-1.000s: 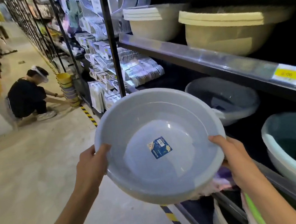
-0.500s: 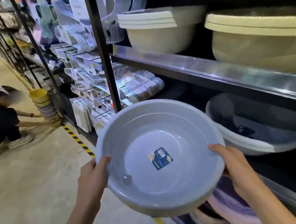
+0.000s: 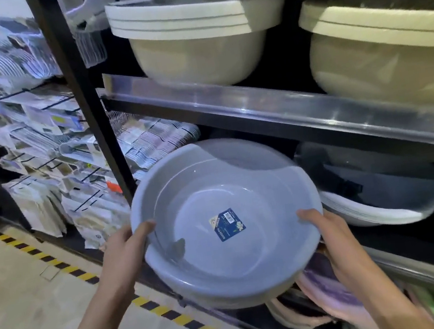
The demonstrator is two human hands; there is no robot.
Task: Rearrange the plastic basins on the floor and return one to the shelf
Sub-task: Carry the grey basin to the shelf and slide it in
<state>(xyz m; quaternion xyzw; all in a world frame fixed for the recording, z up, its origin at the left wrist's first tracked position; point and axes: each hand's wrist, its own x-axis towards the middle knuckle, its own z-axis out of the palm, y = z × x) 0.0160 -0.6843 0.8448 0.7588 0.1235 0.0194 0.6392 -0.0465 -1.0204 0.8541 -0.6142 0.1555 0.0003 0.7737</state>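
I hold a grey-blue plastic basin [image 3: 214,193] with a blue label inside, tilted toward me. My left hand [image 3: 127,249] grips its left rim, thumb over the edge. My right hand [image 3: 332,234] grips the right rim the same way. The basin's far edge reaches into the middle shelf opening, just left of a stack of grey basins [image 3: 385,194] that lies on that shelf. The metal shelf rail [image 3: 272,110] runs above it.
Cream basins [image 3: 196,42] and a larger cream basin [image 3: 381,58] sit on the upper shelf. A black upright post [image 3: 79,95] stands left of the opening. Pink and purple basins [image 3: 326,306] fill the shelf below. Packaged goods [image 3: 37,153] hang to the left. Yellow-black tape [image 3: 159,310] marks the floor edge.
I have stepped closer and turned right toward the shelf. The basin has moved forward, its far rim now under the middle shelf rail. The crouching person has left the view.
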